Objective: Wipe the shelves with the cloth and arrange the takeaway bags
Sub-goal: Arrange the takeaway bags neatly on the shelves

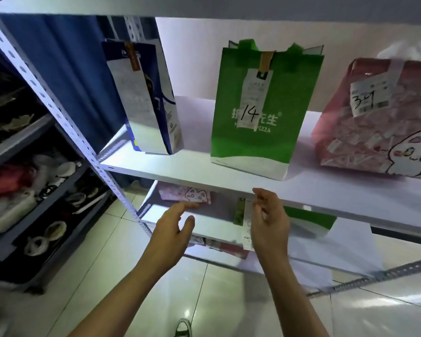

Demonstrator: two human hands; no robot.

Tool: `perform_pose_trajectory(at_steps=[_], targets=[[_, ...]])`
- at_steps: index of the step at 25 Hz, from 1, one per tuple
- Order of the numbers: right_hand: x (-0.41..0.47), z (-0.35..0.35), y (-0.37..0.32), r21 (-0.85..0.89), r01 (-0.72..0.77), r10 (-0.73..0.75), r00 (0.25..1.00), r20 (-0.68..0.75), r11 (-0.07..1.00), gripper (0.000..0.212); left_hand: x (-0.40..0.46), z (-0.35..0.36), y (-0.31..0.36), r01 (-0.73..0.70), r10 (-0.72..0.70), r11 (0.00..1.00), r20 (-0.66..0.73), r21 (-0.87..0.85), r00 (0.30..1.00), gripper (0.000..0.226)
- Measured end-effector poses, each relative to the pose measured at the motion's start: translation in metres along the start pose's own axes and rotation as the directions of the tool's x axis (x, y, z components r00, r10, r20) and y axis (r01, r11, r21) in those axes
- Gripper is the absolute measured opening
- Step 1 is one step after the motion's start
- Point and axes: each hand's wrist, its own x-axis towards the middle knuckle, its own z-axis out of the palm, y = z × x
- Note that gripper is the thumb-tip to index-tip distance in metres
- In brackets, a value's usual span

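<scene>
The white metal rack (122, 190) fills the view. Its upper shelf (192, 171) carries three upright takeaway bags, well apart in a row: a blue-and-white bag (153, 103) at the left, turned edge-on and leaning slightly; a green bag (260, 110) in the middle, face forward, marked 14; a pink bag (379, 122) at the right, marked 34.

The lower shelf (212, 222) holds two more bags, both mostly hidden by the upper shelf's front edge. A second pink bag (187, 194) sits at the left, toward the back. A second green bag (309, 217) stands at the right, with a long receipt (247, 222) hanging down its front.

Both hands are level with the lower shelf, in front of it.

- Left hand (173, 227): open, fingers extended and loosely spread, holding nothing. The fingertips point toward the second pink bag, which lies just beyond them, up and slightly right. Contact cannot be confirmed.
- Right hand (269, 222): partly open, fingers curled, directly in front of the receipt. Whether the fingers pinch the receipt cannot be told.

No cloth is visible in either hand or on the shelves.

Judgement: the step in hand appears to be bag arrangement on the lower shelf. The right hand is nearer the second green bag, the left nearer the second pink bag. The receipt's long axis runs vertically, parallel to the right hand's fingers.
</scene>
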Motion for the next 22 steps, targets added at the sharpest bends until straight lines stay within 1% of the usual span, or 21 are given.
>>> perform_pose_trajectory(at_steps=[3, 8, 11, 13, 15, 18, 20, 22], targets=[[-0.018, 0.013, 0.018, -0.051, 0.001, 0.002, 0.999, 0.046, 0.999, 0.025, -0.01, 0.0, -0.019, 0.032, -0.033, 0.999, 0.02, 0.033, 0.999, 0.03], [-0.044, 0.04, 0.072, -0.161, -0.114, 0.126, 0.99, 0.066, 0.98, 0.033, -0.01, 0.02, -0.072, 0.04, -0.047, 0.997, 0.107, 0.073, 0.993, 0.031], [-0.052, 0.064, 0.117, -0.222, -0.107, 0.126, 0.989, 0.076, 0.969, 0.03, -0.002, 0.04, -0.124, 0.003, -0.02, 0.994, 0.152, 0.11, 0.988, 0.033], [-0.048, 0.078, 0.149, -0.24, -0.114, 0.137, 0.987, 0.084, 0.964, 0.026, 0.006, 0.06, -0.157, 0.056, -0.07, 0.994, 0.157, 0.092, 0.985, 0.032], [-0.04, 0.095, 0.184, -0.261, -0.085, 0.113, 0.989, 0.095, 0.962, 0.025, 0.014, 0.084, -0.188, 0.087, -0.096, 0.994, 0.155, 0.06, 0.983, 0.033], [-0.02, 0.119, 0.235, -0.32, -0.066, 0.118, 0.982, 0.147, 0.945, 0.027, 0.028, 0.122, -0.235, 0.017, -0.033, 0.995, 0.155, 0.103, 0.987, 0.032], [-0.007, 0.134, 0.273, -0.349, 0.01, 0.056, 0.982, 0.178, 0.937, 0.026, 0.041, 0.148, -0.27, -0.04, 0.017, 0.985, 0.135, 0.168, 0.991, 0.034], [0.009, 0.145, 0.309, -0.343, 0.077, -0.014, 0.983, 0.181, 0.936, 0.023, 0.059, 0.168, -0.302, -0.095, 0.074, 0.965, 0.094, 0.245, 0.993, 0.041]])
